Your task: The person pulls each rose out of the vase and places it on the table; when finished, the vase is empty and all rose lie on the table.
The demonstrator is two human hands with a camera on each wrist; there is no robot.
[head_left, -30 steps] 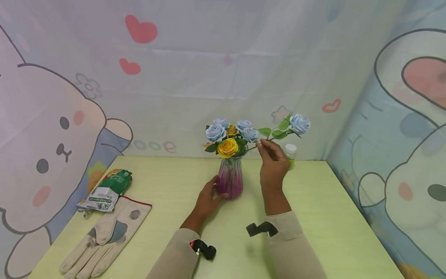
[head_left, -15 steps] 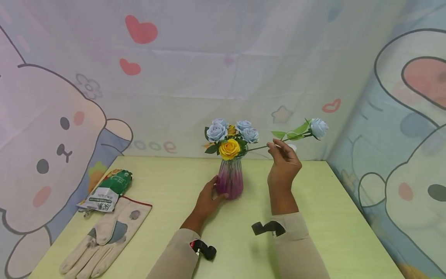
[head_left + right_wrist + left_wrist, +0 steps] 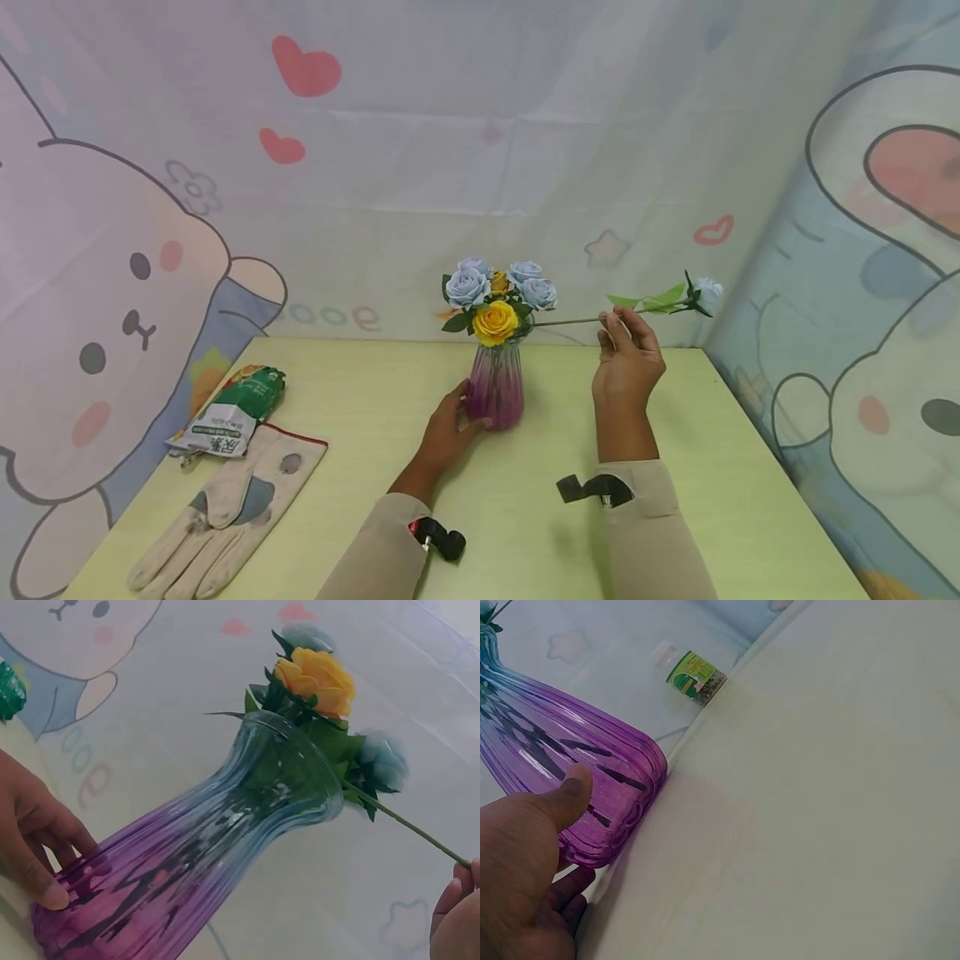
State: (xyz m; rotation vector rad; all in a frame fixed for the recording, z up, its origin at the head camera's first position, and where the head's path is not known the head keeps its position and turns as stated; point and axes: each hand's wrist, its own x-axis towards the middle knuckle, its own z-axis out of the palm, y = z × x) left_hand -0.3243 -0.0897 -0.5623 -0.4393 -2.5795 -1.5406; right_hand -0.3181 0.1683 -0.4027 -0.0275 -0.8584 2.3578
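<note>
Cartoon backdrop (image 3: 570,150), table (image 3: 735,467). Right hand (image 3: 630,362) pinches blue rose (image 3: 707,296), stem (image 3: 566,322) hidden at tip; left hand (image 3: 447,429) grips purple vase (image 3: 498,383).

I'm at a pale table (image 3: 375,392) closed in like a small booth: creased, printed cloth (image 3: 600,150) hangs behind the back edge and along both sides, turning at the back right corner. Its cartoon animals (image 3: 112,275), red hearts (image 3: 306,67) and star (image 3: 607,248) would suit a child's room, but my black wrist cameras (image 3: 450,544) suggest a recording corner; what building this is, I can't tell.
</note>
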